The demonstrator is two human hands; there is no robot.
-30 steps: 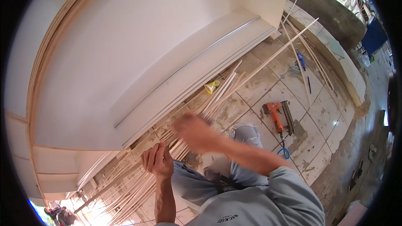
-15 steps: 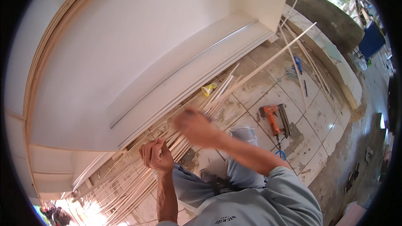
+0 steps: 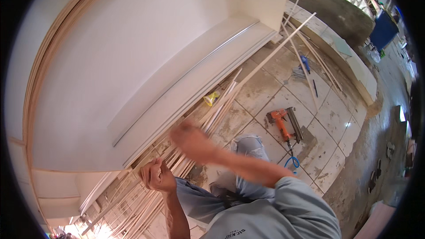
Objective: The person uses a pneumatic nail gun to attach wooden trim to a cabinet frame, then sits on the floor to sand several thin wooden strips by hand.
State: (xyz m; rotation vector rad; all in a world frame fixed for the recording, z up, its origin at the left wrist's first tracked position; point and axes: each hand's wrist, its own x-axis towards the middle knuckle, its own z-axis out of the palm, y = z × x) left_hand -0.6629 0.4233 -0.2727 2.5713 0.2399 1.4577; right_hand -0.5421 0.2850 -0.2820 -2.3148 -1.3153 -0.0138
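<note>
My left hand (image 3: 157,176) is raised over a bundle of thin wooden strips (image 3: 179,164), its fingers curled and pinched together. Whatever lies between those fingers is too small to make out. Just to the right and farther out is my right hand (image 3: 190,139), smeared by motion, so its fingers cannot be read. Beyond both hands stands a large white cabinet (image 3: 146,57) with a metal track (image 3: 186,78) along its lower board. An orange nail gun (image 3: 282,126) with a blue hose (image 3: 292,163) lies on the tiles at my right.
More long wooden strips (image 3: 305,42) lean and lie at the far right. A yellow-and-clear item (image 3: 211,98) sits by the cabinet's base. Near the raised ledge (image 3: 341,55) lies a blue tool (image 3: 304,63). My bent knee (image 3: 250,148) is beside the strips on the dirty tiled floor (image 3: 325,150).
The whole view has shifted slightly, so floor items appear farther left. Both hands appear lower and more to the left, the right one blurred in both frames. The left stays curled.
</note>
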